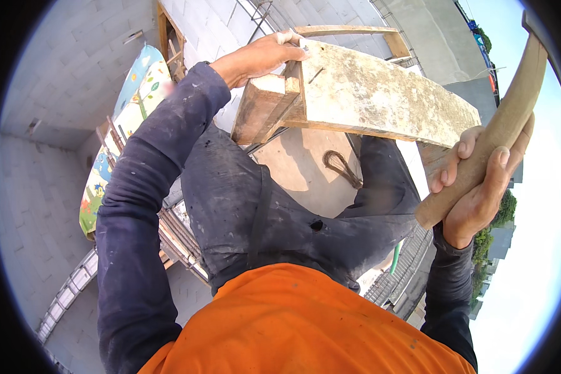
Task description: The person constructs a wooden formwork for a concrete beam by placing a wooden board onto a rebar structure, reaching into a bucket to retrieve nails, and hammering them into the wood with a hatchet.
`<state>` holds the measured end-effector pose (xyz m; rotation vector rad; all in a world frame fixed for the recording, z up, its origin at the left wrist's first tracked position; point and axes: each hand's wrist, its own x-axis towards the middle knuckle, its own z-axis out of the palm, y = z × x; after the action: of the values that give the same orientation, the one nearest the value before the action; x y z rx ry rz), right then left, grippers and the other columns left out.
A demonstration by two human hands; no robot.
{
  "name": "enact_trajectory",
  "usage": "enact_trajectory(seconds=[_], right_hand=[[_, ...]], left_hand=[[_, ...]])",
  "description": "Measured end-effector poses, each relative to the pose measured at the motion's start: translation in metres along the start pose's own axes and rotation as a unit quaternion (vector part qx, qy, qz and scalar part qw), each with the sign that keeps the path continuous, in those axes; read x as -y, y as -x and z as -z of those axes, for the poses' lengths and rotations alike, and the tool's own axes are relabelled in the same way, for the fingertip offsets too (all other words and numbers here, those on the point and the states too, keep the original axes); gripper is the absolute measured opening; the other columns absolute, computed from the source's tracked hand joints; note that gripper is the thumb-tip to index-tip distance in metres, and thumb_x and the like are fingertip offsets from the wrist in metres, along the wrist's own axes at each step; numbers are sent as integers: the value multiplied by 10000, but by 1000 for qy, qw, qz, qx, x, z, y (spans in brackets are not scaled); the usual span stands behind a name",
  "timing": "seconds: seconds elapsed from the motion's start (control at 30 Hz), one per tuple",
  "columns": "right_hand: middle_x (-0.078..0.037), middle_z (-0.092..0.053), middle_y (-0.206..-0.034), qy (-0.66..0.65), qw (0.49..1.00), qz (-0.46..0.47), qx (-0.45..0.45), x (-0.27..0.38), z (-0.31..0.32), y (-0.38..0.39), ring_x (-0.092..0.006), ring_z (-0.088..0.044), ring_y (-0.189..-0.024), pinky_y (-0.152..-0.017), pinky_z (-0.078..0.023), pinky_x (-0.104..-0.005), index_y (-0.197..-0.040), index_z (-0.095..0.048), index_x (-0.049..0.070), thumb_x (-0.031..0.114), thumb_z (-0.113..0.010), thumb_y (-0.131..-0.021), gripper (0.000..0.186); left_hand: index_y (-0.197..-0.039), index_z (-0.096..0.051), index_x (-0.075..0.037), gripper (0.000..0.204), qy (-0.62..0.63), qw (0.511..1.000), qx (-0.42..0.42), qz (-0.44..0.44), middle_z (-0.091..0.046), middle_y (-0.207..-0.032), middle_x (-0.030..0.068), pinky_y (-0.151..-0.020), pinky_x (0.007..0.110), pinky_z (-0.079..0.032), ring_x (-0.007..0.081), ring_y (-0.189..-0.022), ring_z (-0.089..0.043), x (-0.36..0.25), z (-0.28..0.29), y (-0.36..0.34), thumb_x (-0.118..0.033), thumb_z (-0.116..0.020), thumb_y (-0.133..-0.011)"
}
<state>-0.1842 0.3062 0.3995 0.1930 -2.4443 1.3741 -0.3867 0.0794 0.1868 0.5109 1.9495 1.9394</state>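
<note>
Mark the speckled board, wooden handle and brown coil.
Speckled board (380, 88), head view: middle of its broad face.
Wooden handle (510, 113), head view: upper shaft.
Brown coil (348, 175), head view: lower part, where strands bunch.

The left hand (262, 59) grips the near end of a long, stained, pale wooden board (380, 87), beside a short brown wooden block (262, 109). A thin dark nail (316, 75) sits tilted in the board's face. The right hand (474, 209) wraps a thick, tan wooden handle (511, 112), slanting up to a dark end, probably a hammer head, cropped by the rim. Below the board lies a looped brown wire bundle (341, 167).
</note>
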Motion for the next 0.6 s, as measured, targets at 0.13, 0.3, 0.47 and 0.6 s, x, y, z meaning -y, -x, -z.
enact_trajectory(seconds=[0.13,0.3,0.47,0.6], right_hand=[[-68,-572,-856,105,915,-251,299,-22,6,15,-111,-540,-544,-463,-512,-262,-1746,-182,161,434,-520,-1100,778],[-62,-573,-796,81,976,-127,156,1,4,11,-78,-545,-515,-430,-528,-221,-1734,-182,97,432,-513,-1092,797],[-99,-598,-917,-62,992,109,-8,7,13,-11,-100,-613,-579,-455,-568,-240,-1718,-184,88,411,-456,-1118,734],[-91,-592,-904,43,973,-112,198,-14,-4,17,-110,-587,-580,-464,-539,-249,-1731,-194,114,432,-460,-1117,741]], left_hand=[[-1588,-474,-49,751,-37,999,4,-1,-569,-1519,198,-989,410,-576,289,-1458,-518,-2,5,3,-476,-683,-1007],[-1589,-475,-50,770,6,1000,-13,0,-581,-1495,188,-980,443,-565,292,-1409,-540,-5,-1,7,-492,-689,-997],[-1531,-534,-66,705,11,1000,-9,-12,-618,-1437,160,-914,414,-607,253,-1388,-554,0,3,3,-487,-699,-990],[-1478,-570,-69,652,-6,1000,-21,-21,-641,-1381,135,-879,387,-623,236,-1357,-576,8,2,-6,-479,-703,-988]])
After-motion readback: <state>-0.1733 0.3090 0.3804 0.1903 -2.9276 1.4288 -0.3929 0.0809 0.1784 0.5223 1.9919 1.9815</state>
